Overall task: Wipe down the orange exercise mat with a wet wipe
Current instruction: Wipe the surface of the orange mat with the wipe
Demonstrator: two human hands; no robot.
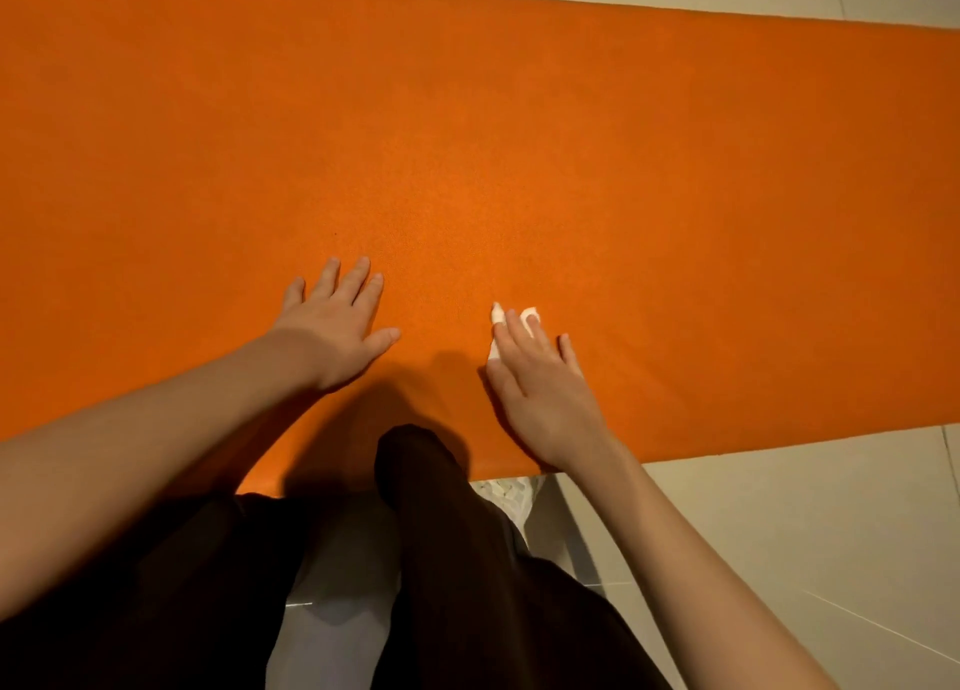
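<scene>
Two bare hands rest on one flat orange rectangular foam exercise mat, which lies spread across the pale tiled floor and runs out of view at the left and right edges. The left hand lies palm-down near the near edge of the mat; its grip is relaxed, fingers straight and spread, holding nothing. The right hand sits just beside it, apart from it, and presses a crumpled white wet wipe onto the mat under straight fingers; its grip is not curled round the wipe. One knee in dark trousers overlaps the near edge of the mat.
</scene>
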